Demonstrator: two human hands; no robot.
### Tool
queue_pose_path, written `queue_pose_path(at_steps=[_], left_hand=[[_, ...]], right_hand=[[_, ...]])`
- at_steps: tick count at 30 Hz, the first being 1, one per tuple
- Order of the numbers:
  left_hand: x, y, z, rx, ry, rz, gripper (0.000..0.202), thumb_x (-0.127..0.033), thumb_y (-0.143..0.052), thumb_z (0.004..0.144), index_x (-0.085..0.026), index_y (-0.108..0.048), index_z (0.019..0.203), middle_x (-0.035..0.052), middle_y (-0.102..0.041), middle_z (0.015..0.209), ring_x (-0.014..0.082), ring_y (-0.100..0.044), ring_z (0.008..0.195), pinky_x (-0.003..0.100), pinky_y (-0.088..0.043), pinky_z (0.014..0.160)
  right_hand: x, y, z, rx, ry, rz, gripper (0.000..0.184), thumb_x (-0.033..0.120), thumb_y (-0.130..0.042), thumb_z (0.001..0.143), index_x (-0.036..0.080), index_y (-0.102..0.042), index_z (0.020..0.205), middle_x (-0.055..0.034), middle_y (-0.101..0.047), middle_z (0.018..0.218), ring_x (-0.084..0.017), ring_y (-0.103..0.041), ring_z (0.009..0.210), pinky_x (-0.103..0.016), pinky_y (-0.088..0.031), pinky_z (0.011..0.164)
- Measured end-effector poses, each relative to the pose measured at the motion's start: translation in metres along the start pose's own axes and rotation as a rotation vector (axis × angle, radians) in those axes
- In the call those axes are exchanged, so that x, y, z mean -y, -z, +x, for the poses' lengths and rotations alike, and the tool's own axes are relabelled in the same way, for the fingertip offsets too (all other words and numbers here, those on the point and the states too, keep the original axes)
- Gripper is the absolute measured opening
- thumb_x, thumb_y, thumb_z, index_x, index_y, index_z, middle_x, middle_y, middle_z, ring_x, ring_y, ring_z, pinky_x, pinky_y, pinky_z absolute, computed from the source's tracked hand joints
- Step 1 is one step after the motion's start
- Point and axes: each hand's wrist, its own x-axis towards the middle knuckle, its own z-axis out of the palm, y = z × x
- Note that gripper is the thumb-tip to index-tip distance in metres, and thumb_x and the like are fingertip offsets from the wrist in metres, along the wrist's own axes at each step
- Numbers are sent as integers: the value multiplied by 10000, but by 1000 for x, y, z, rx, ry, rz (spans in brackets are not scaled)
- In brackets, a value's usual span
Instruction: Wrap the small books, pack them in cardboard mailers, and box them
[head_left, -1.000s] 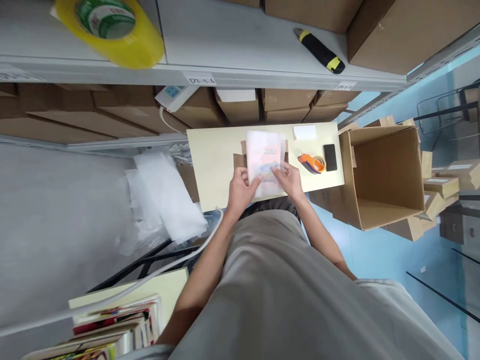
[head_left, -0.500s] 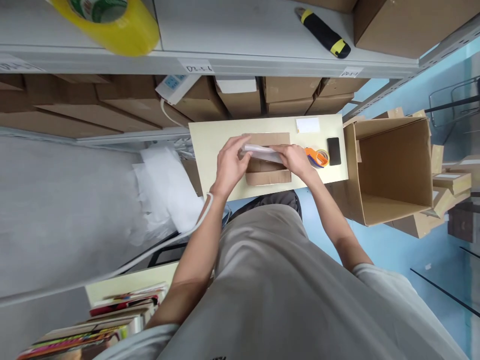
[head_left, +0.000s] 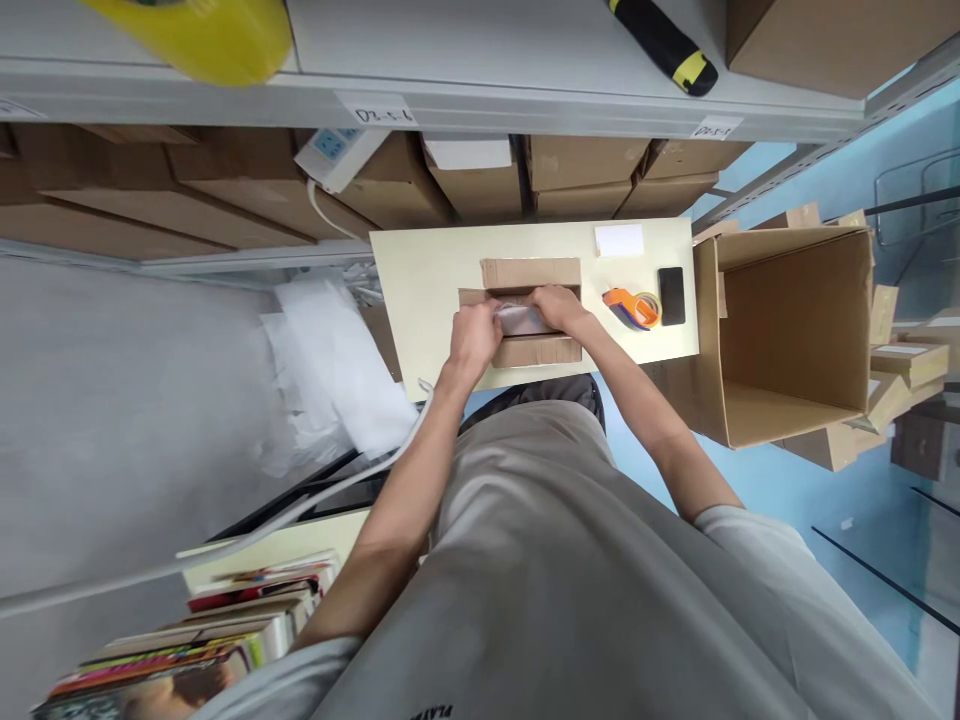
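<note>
A small cardboard box (head_left: 536,352) lies on the pale table with its flaps folded out. Inside its opening sits a whitish, plastic-wrapped packet (head_left: 521,320). My left hand (head_left: 475,335) is closed on the packet's left end, at the box's left side. At the packet's right end, my right hand (head_left: 556,307) reaches into the box with fingers curled on it. The fingertips of both hands are partly hidden by the box and packet. To the right of my right hand lies an orange tape dispenser (head_left: 632,308) with a roll of tape.
The narrow table (head_left: 420,260) also bears a black phone (head_left: 671,296) and a white card (head_left: 619,240). A large open carton (head_left: 795,320) stands at its right end. Above runs a grey shelf (head_left: 487,90) with yellow tape (head_left: 217,40) and a utility knife (head_left: 667,45).
Both hands have lowered the packet from above the box into its opening. The left flap now shows. The whole view has shifted slightly.
</note>
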Motion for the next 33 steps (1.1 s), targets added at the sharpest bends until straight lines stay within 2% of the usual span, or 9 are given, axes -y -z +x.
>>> queue_pose_path(at_steps=[5,9,13,15,17,20,24,27,33], left_hand=[[1,0,-4,-65,-4,-133,418,-136,-593,1007,-218,-862,1316,124,-881,1232,373,-816,1215,482,-584,1147],[9,6,-18,-245,-11,-267,371,-192,-666,1005,-242,-822,1338,106,-832,1304,332,-804,1170,465,-589,1123],[25,3,-31,-417,53,-314,480,-297,-809,940,-221,-753,1411,141,-733,1349,338,-754,1166,477,-588,1100],[33,-5,-35,-416,86,-325,456,-334,-840,915,-211,-757,1345,136,-729,1295,329,-744,1101,482,-590,1077],[38,-13,-40,-378,115,-337,355,-358,-826,925,-210,-766,1242,116,-744,1214,301,-735,977,483,-594,1042],[40,-23,-47,-335,88,-352,291,-362,-790,947,-220,-763,1199,105,-769,1168,289,-725,929,484,-601,1013],[37,-32,-59,-280,-119,-360,369,-426,-778,978,-243,-755,1297,129,-798,1301,346,-709,1235,512,-575,1136],[34,-38,-64,-218,-229,-356,434,-515,-739,1025,-230,-749,1352,150,-794,1383,365,-671,1343,543,-528,1222],[35,-40,-59,-141,-280,-334,490,-561,-680,1067,-205,-749,1396,171,-777,1443,381,-629,1403,564,-500,1269]], right_hand=[[2,-16,13,56,-94,40,418,154,-550,1118,119,-795,1455,-253,-780,1498,-342,-754,1414,-415,-574,1177],[1,-29,-5,-1,-101,60,511,83,-489,1104,153,-736,1546,-230,-779,1511,-349,-757,1409,-478,-570,1210],[-24,-51,-52,-395,-68,276,486,184,-481,1144,204,-724,1565,-145,-745,1596,-330,-715,1454,-470,-564,1248],[-45,-67,-75,-611,-144,392,450,250,-484,1154,174,-769,1494,-164,-791,1509,-337,-729,1407,-487,-585,1229],[-64,-84,-92,-698,-249,492,417,295,-523,1135,151,-815,1395,-191,-835,1391,-350,-777,1281,-505,-638,1141],[-82,-108,-106,-603,-339,628,336,255,-581,1078,165,-861,1240,-181,-871,1285,-330,-814,1180,-491,-636,1127],[-82,-129,-114,-361,-331,894,269,172,-611,958,173,-865,1045,-119,-895,1086,-263,-827,1014,-424,-646,1057],[-78,-136,-118,-365,-283,1075,241,214,-639,884,168,-850,992,-87,-883,1014,-230,-799,938,-395,-656,992],[-76,-130,-125,-410,-224,1192,250,259,-738,808,192,-830,1031,-81,-889,988,-249,-826,996,-417,-656,1032]])
